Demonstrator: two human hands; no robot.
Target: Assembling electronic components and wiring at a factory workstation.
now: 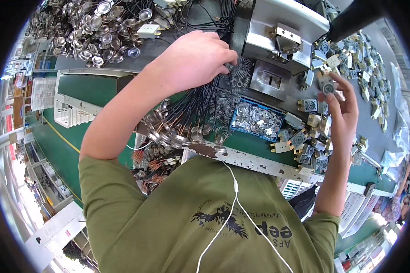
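The right hand point(344, 107) is clamping a grey part point(327, 86); the left hand's point(198, 58) grip I can't tell, springs point(223, 102) lying toward the bench's point(250, 160) front edge, perhaps for reach.

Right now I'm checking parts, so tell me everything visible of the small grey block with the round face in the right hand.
The small grey block with a round face is pinched between the thumb and fingers of the right hand. Its dull body bears a darker ring, with a paler, yellowish portion at the far end. Whether it is plastic or metal, I cannot tell. It sits to the right of the silver metal machine; finer detail is blurred.
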